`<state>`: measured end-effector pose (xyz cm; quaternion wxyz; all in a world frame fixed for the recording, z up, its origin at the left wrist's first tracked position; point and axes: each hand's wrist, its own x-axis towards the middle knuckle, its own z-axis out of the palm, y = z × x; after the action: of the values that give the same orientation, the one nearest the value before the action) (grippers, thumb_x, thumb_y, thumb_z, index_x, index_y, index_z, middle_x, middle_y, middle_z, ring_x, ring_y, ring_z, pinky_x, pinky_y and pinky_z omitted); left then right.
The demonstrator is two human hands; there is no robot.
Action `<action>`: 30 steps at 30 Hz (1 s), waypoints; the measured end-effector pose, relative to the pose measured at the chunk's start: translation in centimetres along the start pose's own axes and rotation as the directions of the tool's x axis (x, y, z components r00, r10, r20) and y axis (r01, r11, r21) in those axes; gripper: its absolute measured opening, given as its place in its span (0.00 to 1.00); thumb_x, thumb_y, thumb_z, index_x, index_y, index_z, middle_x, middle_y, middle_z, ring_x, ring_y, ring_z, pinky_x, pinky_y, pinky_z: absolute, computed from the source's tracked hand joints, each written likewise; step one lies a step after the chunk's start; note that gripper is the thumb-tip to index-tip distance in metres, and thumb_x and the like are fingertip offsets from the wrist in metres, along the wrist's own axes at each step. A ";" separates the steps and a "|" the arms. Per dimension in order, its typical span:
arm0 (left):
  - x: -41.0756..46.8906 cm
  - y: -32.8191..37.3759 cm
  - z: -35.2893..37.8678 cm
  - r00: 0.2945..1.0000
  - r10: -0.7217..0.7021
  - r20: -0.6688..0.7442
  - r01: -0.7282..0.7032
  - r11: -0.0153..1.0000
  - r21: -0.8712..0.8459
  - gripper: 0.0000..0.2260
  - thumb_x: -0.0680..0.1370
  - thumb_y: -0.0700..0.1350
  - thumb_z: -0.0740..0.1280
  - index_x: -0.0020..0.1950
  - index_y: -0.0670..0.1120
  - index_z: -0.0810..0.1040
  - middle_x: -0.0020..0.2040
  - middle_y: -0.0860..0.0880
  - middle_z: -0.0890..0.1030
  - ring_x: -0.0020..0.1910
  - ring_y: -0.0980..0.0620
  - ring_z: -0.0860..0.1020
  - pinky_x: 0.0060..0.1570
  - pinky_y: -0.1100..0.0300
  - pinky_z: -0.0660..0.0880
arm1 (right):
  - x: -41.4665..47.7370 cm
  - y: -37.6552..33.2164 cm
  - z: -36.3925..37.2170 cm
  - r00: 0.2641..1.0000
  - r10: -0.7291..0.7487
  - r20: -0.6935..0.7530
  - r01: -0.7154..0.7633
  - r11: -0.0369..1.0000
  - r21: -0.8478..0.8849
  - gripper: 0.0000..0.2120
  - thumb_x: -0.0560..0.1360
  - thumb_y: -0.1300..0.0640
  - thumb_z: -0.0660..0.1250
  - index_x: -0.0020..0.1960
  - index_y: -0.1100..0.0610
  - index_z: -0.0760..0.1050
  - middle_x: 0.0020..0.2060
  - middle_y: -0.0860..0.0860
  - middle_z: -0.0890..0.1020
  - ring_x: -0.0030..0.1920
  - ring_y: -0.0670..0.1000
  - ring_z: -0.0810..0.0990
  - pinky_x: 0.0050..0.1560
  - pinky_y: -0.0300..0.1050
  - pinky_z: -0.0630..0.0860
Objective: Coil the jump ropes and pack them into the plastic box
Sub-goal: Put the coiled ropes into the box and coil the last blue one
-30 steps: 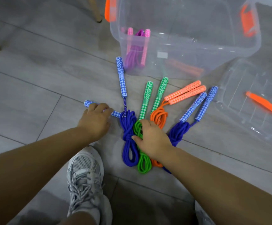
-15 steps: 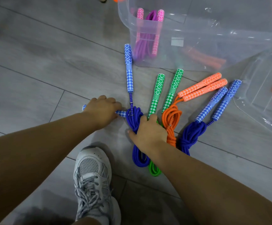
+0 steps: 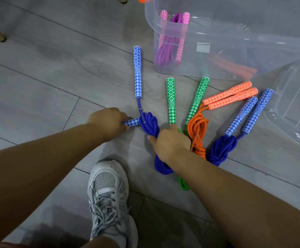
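**Both hands on the blue rope**

On my feed the left hand [image 3: 108, 122] is closed around one handle [image 3: 131, 122] of the blue rope [image 3: 150, 125], low against the floor [image 3: 38, 83]. The right hand [image 3: 170, 143] clasps that rope's bundled coil, with the thumb on the near side and the fingers curled over the top. It also covers part of the green rope [image 3: 170, 99] lying just beside it. The blue rope's other handle [image 3: 137, 72] lies flat and points away from me.

To the right, fanned out on the floor, are the orange rope [image 3: 197, 133] and a second blue rope [image 3: 221, 149]. The clear plastic box [image 3: 235, 56] stands beyond them with a purple rope [image 3: 170, 40] inside, leaning in its left corner. The lid [image 3: 289, 97] lies at the right edge. A grey shoe [image 3: 108, 190] is planted near my view.
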<state>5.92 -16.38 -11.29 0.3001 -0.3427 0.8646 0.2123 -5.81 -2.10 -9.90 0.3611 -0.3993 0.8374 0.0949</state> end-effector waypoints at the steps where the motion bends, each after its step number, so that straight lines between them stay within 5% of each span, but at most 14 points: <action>1: 0.0 0.3 0.2 1.000 -0.008 0.001 0.008 0.999 -0.049 0.16 0.79 0.53 0.61 0.65 0.52 0.74 0.57 0.45 0.75 0.57 0.46 0.74 0.50 0.55 0.70 | 0.2 0.0 -0.3 1.000 0.005 -0.012 -0.005 1.000 0.016 0.26 0.77 0.38 0.53 0.57 0.59 0.73 0.56 0.57 0.71 0.54 0.60 0.75 0.45 0.49 0.68; 5: 0.2 1.4 1.0 0.998 -0.068 0.013 0.069 0.967 -0.246 0.16 0.79 0.51 0.63 0.62 0.45 0.76 0.58 0.45 0.78 0.56 0.47 0.74 0.50 0.58 0.69 | 0.7 0.4 -1.0 0.996 -0.043 -0.077 0.053 0.990 0.134 0.23 0.77 0.39 0.56 0.53 0.59 0.73 0.50 0.57 0.75 0.50 0.59 0.76 0.41 0.47 0.68; 8: 0.5 2.4 0.9 0.993 -0.118 0.016 0.115 0.917 -0.381 0.14 0.77 0.49 0.67 0.57 0.43 0.77 0.55 0.45 0.79 0.54 0.48 0.76 0.48 0.59 0.69 | 0.6 0.6 -0.5 0.992 -0.074 -0.106 0.089 0.986 0.142 0.21 0.77 0.43 0.58 0.60 0.59 0.69 0.55 0.57 0.72 0.55 0.59 0.74 0.48 0.50 0.72; 15: 0.6 3.8 0.1 0.966 -0.147 0.214 0.259 0.611 -0.748 0.05 0.76 0.35 0.66 0.50 0.39 0.78 0.44 0.40 0.81 0.42 0.40 0.82 0.49 0.48 0.80 | -0.5 -0.9 2.4 0.988 -0.051 -0.143 0.045 0.998 -0.048 0.52 0.68 0.28 0.58 0.74 0.64 0.46 0.65 0.59 0.60 0.64 0.59 0.62 0.63 0.56 0.63; 20: 0.3 3.2 -0.3 0.945 -0.157 0.287 0.327 0.444 -0.834 0.07 0.79 0.36 0.59 0.45 0.42 0.75 0.41 0.43 0.80 0.41 0.45 0.80 0.51 0.49 0.78 | -0.1 -2.2 3.1 0.990 0.037 -0.139 -0.043 0.998 -0.043 0.56 0.65 0.29 0.62 0.73 0.66 0.43 0.63 0.59 0.59 0.61 0.59 0.61 0.61 0.57 0.61; 26: 2.0 1.1 -0.8 0.940 -0.340 0.010 0.204 0.539 -0.817 0.18 0.74 0.54 0.68 0.53 0.41 0.75 0.47 0.41 0.82 0.46 0.42 0.81 0.52 0.46 0.78 | -0.3 -2.1 3.3 0.982 -0.055 -0.182 0.042 0.996 -0.073 0.49 0.65 0.38 0.68 0.73 0.63 0.48 0.62 0.57 0.60 0.59 0.59 0.63 0.57 0.56 0.63; 30: 2.4 0.8 -0.4 0.942 -0.334 -0.035 0.194 0.626 -0.755 0.21 0.72 0.52 0.72 0.57 0.41 0.70 0.50 0.43 0.80 0.47 0.44 0.79 0.49 0.51 0.76 | -1.0 -1.4 3.5 0.962 -0.222 -0.157 0.197 0.968 -0.157 0.45 0.67 0.49 0.69 0.73 0.61 0.47 0.64 0.57 0.60 0.61 0.59 0.64 0.59 0.55 0.64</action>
<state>3.79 -17.11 -12.45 0.0869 -0.5748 0.6652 0.4686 -2.51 -0.86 -11.61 0.2657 -0.5169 0.8099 0.0796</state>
